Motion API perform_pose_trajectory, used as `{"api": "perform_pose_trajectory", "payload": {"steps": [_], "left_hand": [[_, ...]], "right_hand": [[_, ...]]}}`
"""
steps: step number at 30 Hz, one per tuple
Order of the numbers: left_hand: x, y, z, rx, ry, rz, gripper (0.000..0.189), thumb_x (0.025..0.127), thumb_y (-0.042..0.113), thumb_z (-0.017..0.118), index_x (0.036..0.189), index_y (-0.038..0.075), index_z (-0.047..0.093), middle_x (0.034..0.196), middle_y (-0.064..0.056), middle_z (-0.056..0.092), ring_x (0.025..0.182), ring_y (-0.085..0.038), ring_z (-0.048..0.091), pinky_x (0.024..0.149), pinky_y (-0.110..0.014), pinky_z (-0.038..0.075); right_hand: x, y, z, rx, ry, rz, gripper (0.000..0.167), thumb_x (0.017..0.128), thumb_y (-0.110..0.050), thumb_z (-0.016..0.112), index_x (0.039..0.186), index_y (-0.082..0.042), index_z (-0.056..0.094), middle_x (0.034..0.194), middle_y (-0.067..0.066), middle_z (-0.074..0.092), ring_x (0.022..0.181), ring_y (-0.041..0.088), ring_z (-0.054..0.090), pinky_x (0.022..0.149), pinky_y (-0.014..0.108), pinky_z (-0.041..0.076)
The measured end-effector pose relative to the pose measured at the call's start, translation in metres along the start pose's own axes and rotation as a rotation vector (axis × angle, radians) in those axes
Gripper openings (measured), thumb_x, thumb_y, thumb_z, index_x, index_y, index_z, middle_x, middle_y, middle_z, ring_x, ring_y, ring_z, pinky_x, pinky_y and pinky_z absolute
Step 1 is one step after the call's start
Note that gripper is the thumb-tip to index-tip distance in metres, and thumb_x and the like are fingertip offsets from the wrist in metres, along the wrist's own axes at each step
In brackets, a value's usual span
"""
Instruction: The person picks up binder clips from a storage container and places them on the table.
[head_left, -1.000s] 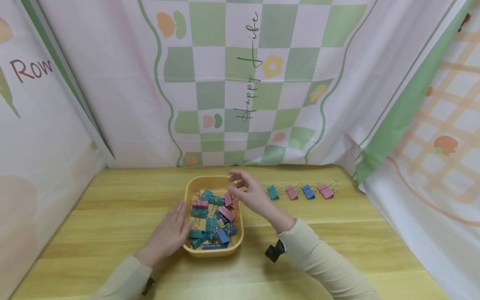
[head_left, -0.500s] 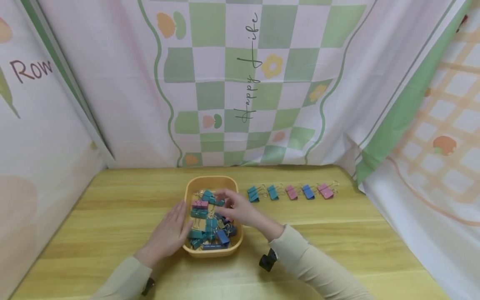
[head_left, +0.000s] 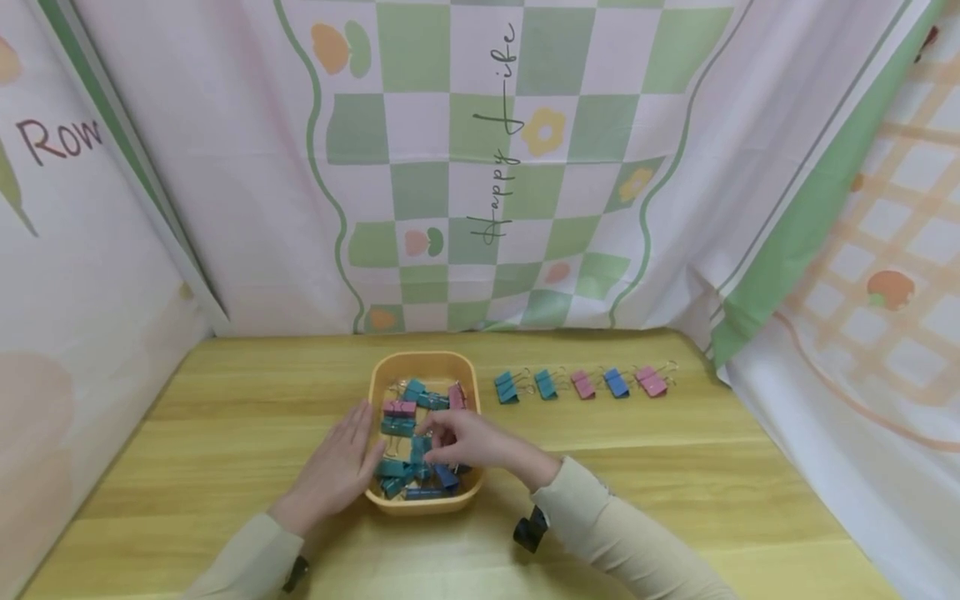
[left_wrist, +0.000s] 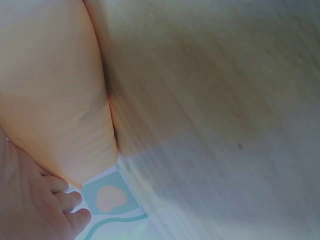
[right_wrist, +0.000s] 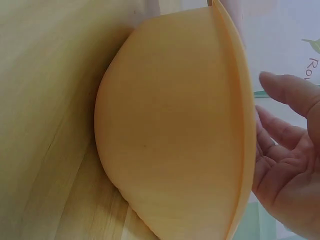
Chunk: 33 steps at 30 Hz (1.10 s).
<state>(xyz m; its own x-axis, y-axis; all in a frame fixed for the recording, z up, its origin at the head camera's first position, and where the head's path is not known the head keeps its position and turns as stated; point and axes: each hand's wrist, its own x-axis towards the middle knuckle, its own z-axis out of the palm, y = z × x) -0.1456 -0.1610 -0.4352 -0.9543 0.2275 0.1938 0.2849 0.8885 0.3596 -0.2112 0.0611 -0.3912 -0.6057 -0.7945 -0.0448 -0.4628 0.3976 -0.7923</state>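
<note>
A yellow plastic tub (head_left: 480,425) stands on the wooden table, holding a jumble of teal, pink and blue binder clips (head_left: 399,427). My left hand (head_left: 337,462) lies along the tub's left side with fingers straight. Over the right half of the tub, my right hand (head_left: 472,439) reaches in past the rim, close above the clips. Its thumb (right_wrist: 285,90) stands apart from the bent fingers in the right wrist view, and nothing shows between them. Part of the pile is hidden beneath this hand.
Right of the tub runs a row of binder clips: two teal ones (head_left: 507,387), a pink one (head_left: 582,384), a blue one (head_left: 617,382) and another pink one (head_left: 652,382). A patterned curtain (head_left: 487,167) hangs behind the table (head_left: 262,375).
My right hand has moved left and nearer, from beside a teal clip at the row's left end to over the tub's clips. That teal clip now shows uncovered. My left hand stays put.
</note>
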Motion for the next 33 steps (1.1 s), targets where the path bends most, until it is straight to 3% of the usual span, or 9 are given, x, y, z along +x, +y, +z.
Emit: {"api": "perform_pose_trajectory", "payload": {"steps": [6, 12, 23, 33], "left_hand": [[-0.0002, -0.0007, 0.0004, 0.001, 0.001, 0.003, 0.062, 0.099, 0.032, 0.037, 0.142, -0.009, 0.019, 0.147, -0.024, 0.016, 0.133, -0.039, 0.02, 0.107, -0.049, 0.02], [0.0, -0.0016, 0.0016, -0.002, 0.006, 0.005, 0.061, 0.099, 0.032, 0.037, 0.142, -0.009, 0.019, 0.147, -0.025, 0.017, 0.133, -0.039, 0.021, 0.106, -0.05, 0.02], [0.0001, -0.0008, 0.0011, -0.005, 0.007, 0.007, 0.062, 0.099, 0.031, 0.038, 0.141, -0.009, 0.019, 0.146, -0.025, 0.017, 0.133, -0.039, 0.021, 0.107, -0.049, 0.02], [-0.0002, -0.0003, -0.0001, -0.009, -0.016, -0.004, 0.062, 0.099, 0.031, 0.037, 0.142, -0.009, 0.017, 0.147, -0.024, 0.015, 0.133, -0.038, 0.019, 0.108, -0.048, 0.018]], "right_hand": [[-0.0001, -0.0008, 0.0041, -0.02, -0.047, 0.013, 0.019, 0.085, -0.008, 0.066, 0.102, -0.002, 0.062, 0.07, -0.003, 0.057, 0.056, 0.008, 0.053, 0.05, 0.022, 0.048], [-0.0016, -0.0019, 0.006, 0.011, -0.033, 0.042, 0.013, 0.086, -0.006, 0.064, 0.097, 0.001, 0.064, 0.073, -0.003, 0.06, 0.057, 0.014, 0.059, 0.053, 0.026, 0.053], [-0.0021, -0.0041, 0.0103, 0.071, 0.076, 0.066, 0.006, 0.086, 0.002, 0.06, 0.089, 0.002, 0.065, 0.08, 0.004, 0.063, 0.058, 0.012, 0.06, 0.053, 0.024, 0.053], [-0.0038, -0.0004, 0.0067, 0.137, 0.181, 0.084, 0.008, 0.085, 0.004, 0.057, 0.085, -0.001, 0.063, 0.076, 0.004, 0.059, 0.059, 0.016, 0.06, 0.053, 0.027, 0.054]]}}
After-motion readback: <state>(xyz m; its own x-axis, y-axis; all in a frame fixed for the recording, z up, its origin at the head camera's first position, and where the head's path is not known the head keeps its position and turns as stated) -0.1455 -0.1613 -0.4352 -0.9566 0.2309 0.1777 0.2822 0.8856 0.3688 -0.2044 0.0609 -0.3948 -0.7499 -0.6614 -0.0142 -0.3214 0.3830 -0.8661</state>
